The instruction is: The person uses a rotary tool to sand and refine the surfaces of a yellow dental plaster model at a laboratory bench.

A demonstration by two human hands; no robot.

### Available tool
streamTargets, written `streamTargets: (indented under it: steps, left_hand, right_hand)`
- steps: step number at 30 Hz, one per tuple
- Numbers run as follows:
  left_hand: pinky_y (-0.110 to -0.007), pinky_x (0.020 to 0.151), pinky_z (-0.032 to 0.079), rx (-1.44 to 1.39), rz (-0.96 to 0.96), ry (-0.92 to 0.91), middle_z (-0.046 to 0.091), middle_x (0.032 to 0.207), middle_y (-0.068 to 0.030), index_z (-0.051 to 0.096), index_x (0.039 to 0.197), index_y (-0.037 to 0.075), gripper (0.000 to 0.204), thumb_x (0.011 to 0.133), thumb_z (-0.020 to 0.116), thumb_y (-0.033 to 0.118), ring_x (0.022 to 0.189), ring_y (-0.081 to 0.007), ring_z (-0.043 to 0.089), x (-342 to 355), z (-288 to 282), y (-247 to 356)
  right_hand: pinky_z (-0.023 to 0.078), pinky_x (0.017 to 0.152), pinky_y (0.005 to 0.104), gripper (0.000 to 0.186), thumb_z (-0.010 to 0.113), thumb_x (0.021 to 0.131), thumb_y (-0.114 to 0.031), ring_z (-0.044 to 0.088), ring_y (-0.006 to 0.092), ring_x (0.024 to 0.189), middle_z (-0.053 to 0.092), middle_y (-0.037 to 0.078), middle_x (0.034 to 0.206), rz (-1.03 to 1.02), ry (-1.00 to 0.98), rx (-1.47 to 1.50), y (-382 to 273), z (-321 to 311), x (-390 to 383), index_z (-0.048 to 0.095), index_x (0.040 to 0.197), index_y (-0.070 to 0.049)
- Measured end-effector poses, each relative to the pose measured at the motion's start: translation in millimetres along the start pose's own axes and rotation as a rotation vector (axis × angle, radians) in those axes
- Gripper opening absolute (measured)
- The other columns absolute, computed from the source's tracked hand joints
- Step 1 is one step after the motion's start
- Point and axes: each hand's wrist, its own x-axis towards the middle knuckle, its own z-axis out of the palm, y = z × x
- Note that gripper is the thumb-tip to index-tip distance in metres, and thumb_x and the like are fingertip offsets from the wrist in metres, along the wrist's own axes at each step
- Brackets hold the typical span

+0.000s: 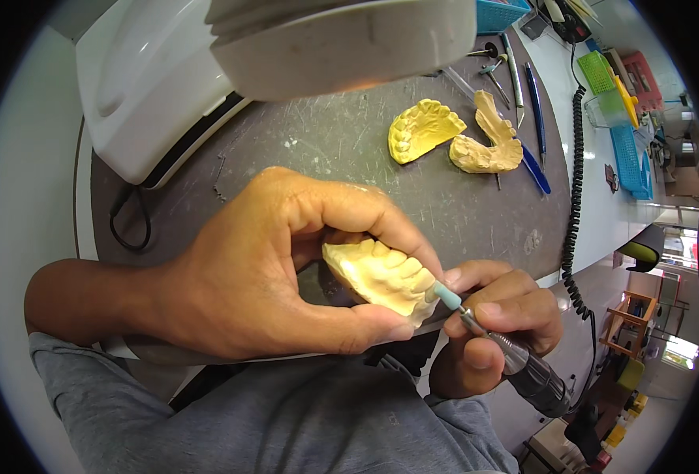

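Observation:
My left hand (286,268) is closed round a pale yellow plaster dental model (377,276), thumb along its near edge and index finger curled over the far side. A row of moulded teeth shows on the model. In my right hand (507,312) is a dental handpiece (515,351) with a dark grip, held like a pen. Its light blue tapered tip (447,295) meets or nearly meets the model's right end. My right fingertips are close beside my left index finger. The underside of the model is hidden in my left palm.
On the dark mat (302,142) lie a yellow dental cast (422,130), a tan U-shaped cast (488,142) and a blue-handled tool (536,170). A white lamp head (341,47) hangs above; a white machine (156,87) stands left. A coiled black cord (575,189) runs along the right.

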Motion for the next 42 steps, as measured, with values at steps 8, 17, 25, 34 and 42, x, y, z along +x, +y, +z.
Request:
streamTargets:
  steps: [8,17,25,34,42]
  left_hand:
    - [-0.024,0.079,0.046,0.012,0.0,-0.012,0.061,0.095,-0.0105,0.063,0.103,-0.004,0.033,0.072,0.075,0.0,0.088,-0.0128,0.06,-0.7,-0.5,-0.7]
    - [-0.024,0.077,0.045,0.003,0.029,-0.007,0.06,0.094,-0.0098,0.063,0.102,-0.004,0.034,0.071,0.076,-0.001,0.087,-0.0125,0.059,-0.4,0.2,-0.5]
    - [-0.024,0.078,0.046,0.0,-0.01,-0.003,0.061,0.095,-0.0103,0.064,0.102,-0.004,0.033,0.071,0.075,-0.001,0.087,-0.0129,0.059,-1.0,0.3,1.1]
    - [-0.024,0.078,0.046,0.006,-0.015,0.003,0.062,0.095,-0.0107,0.064,0.101,-0.004,0.032,0.071,0.075,0.0,0.088,-0.0132,0.06,-0.9,0.5,1.1]
    - [-0.025,0.078,0.046,-0.003,0.004,0.005,0.061,0.095,-0.0108,0.064,0.101,-0.004,0.033,0.071,0.076,-0.001,0.088,-0.0132,0.06,-1.0,0.2,-1.3]
  right_hand:
    - [0.057,0.067,0.0347,0.023,0.073,0.077,-0.006,0.068,0.031,0.077,0.064,0.014,0.072,0.004,-0.003,-0.024,-0.7,0.8,-0.2,0.06,0.093,0.004]
    - [0.058,0.069,0.0338,0.025,0.071,0.078,-0.004,0.068,0.031,0.081,0.064,0.016,0.079,-0.01,-0.015,0.011,1.7,-2.4,-0.5,0.059,0.097,0.005]
    - [0.058,0.069,0.0361,0.023,0.073,0.076,-0.005,0.068,0.0304,0.076,0.064,0.014,0.074,0.008,0.013,0.0,-0.2,1.1,-1.7,0.06,0.093,0.004]
    - [0.057,0.069,0.0364,0.022,0.073,0.076,-0.004,0.068,0.0298,0.074,0.064,0.013,0.071,0.007,0.041,-0.01,0.3,3.1,-1.5,0.06,0.091,0.004]
    - [0.057,0.069,0.035,0.023,0.072,0.077,-0.004,0.068,0.0303,0.078,0.064,0.015,0.074,0.016,0.007,0.0,0.2,0.8,-1.5,0.059,0.094,0.004]
